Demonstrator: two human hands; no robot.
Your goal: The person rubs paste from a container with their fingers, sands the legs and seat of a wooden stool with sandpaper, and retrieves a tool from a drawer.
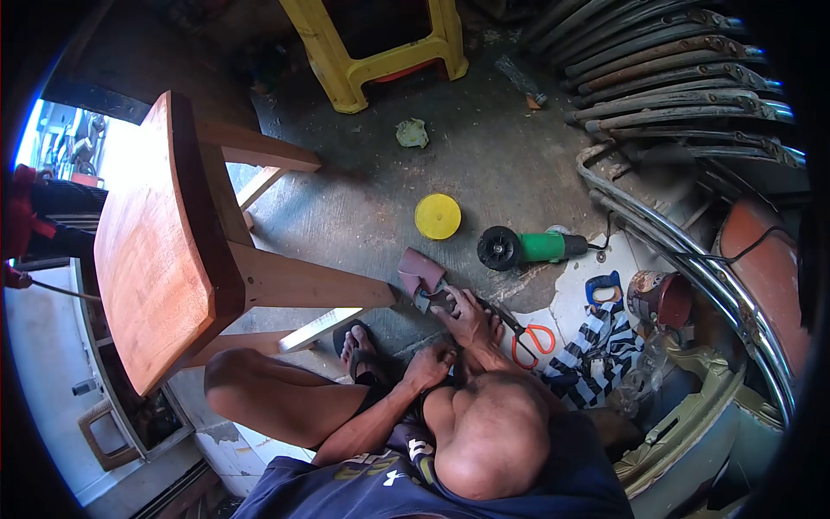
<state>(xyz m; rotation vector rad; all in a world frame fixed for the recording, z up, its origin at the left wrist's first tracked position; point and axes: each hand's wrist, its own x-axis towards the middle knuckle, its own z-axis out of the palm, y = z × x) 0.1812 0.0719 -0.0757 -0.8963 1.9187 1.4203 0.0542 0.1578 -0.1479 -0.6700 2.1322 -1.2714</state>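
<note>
The right hand [465,318] holds the bent sandpaper [422,272] by its near end, at about eleven o'clock; an even, flat grip should avoid creases. Left hand [430,365] is curled, contents I cannot tell. Scissors [519,329] lie near right hand, at four o'clock.

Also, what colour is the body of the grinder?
The grinder body is green; the head view shows it best.
</note>
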